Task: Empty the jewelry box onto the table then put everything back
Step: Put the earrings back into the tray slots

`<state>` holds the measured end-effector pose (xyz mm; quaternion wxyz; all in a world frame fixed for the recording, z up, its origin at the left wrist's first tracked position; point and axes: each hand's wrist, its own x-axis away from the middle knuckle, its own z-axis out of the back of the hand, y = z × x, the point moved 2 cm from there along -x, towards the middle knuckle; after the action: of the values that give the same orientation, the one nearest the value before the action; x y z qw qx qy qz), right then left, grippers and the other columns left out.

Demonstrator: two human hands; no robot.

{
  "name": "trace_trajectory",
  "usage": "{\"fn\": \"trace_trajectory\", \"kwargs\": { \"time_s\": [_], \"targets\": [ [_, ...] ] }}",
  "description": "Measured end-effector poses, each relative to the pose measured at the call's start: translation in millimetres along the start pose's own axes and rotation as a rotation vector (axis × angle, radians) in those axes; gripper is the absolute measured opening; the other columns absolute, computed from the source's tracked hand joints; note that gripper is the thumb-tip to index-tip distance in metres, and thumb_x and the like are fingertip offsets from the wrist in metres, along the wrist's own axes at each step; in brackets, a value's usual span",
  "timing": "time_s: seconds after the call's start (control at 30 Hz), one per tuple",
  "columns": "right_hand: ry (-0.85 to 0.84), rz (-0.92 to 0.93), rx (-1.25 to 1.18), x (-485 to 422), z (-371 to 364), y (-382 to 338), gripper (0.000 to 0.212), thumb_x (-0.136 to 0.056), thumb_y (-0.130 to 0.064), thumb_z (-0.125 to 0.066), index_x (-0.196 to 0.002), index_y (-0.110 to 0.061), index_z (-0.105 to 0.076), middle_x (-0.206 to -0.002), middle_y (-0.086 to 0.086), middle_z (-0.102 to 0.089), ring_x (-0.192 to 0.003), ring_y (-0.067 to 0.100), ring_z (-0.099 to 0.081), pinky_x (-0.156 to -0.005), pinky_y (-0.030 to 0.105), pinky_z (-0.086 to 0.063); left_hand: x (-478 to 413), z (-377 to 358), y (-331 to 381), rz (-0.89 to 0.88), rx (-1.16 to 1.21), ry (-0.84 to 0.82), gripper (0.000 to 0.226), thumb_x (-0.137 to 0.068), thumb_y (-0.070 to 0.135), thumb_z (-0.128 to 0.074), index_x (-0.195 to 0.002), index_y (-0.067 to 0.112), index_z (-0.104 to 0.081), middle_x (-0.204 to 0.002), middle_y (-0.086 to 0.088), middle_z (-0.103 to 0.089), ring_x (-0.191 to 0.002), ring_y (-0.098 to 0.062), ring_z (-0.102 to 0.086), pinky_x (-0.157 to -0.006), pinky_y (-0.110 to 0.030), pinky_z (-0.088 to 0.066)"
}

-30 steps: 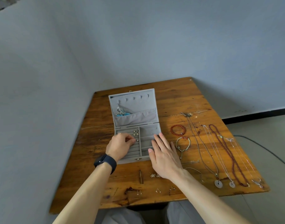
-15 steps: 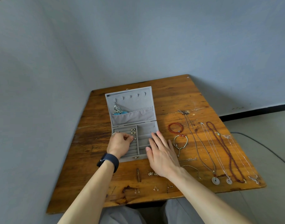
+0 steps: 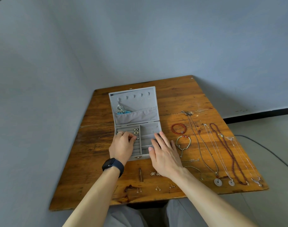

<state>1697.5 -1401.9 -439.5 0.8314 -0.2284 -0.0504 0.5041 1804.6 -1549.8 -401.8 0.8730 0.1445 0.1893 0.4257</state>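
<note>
A plain domestic room is suggested. Bare blue-grey walls [image 3: 140,38] are seen meeting in a corner, into which a worn wooden bench [image 3: 181,99] is pushed. At the right of the frame a black skirting [image 3: 262,114] is run above a pale floor [image 3: 274,128], on which a dark cable [image 3: 270,153] lies. Necklaces [image 3: 227,151] are laid out beside a grey jewelry box [image 3: 136,102].
</note>
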Motion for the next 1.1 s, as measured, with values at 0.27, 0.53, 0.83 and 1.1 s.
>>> {"fn": "trace_trajectory", "kwargs": {
  "time_s": [0.27,0.53,0.83,1.1],
  "targets": [
    [-0.010,-0.002,0.005,1.0,-1.8,0.4,0.062,-0.104,-0.046,-0.011,-0.153,-0.017,-0.037,-0.167,-0.005,-0.011,-0.152,0.009,0.015,-0.121,0.051,-0.009,6.1,1.4,1.8,0.002,-0.002,0.024,0.023,-0.098,0.039,-0.058,-0.110,0.024,-0.071,-0.107,0.005,-0.065,-0.104,-0.016,-0.056,-0.072,-0.034,-0.055],
    [-0.035,-0.013,-0.008,-0.3,-3.4,0.2,0.062,-0.104,-0.048,-0.010,-0.154,-0.019,-0.034,-0.167,-0.006,-0.008,-0.151,0.008,0.017,-0.122,0.050,-0.007,11.1,10.9,-13.7,-0.151,0.045,-0.075,0.027,-0.099,0.027,-0.056,-0.123,0.031,-0.069,-0.118,0.007,-0.065,-0.110,-0.013,-0.056,-0.086,-0.034,-0.055],
    [0.026,-0.076,-0.345,1.0,32.3,2.1,0.045,-0.100,-0.033,-0.056,-0.143,-0.024,-0.050,-0.156,-0.006,-0.040,-0.149,0.010,-0.022,-0.114,0.026,-0.020,40.6,44.8,-7.8,-0.113,0.147,-0.110,0.030,-0.099,0.021,-0.055,-0.123,0.034,-0.067,-0.127,0.006,-0.064,-0.119,-0.012,-0.056,-0.092,-0.029,-0.053],
    [0.133,-0.040,-0.225,66.8,51.0,15.8,0.023,-0.085,-0.032,-0.074,-0.107,-0.038,-0.071,-0.110,-0.027,-0.060,-0.109,0.000,-0.044,-0.087,0.016,-0.036,113.8,39.4,3.5,-0.168,0.208,-0.126,0.027,-0.097,0.033,-0.056,-0.122,0.036,-0.065,-0.120,0.014,-0.060,-0.110,-0.005,-0.056,-0.088,-0.024,-0.053]
  ]
}}
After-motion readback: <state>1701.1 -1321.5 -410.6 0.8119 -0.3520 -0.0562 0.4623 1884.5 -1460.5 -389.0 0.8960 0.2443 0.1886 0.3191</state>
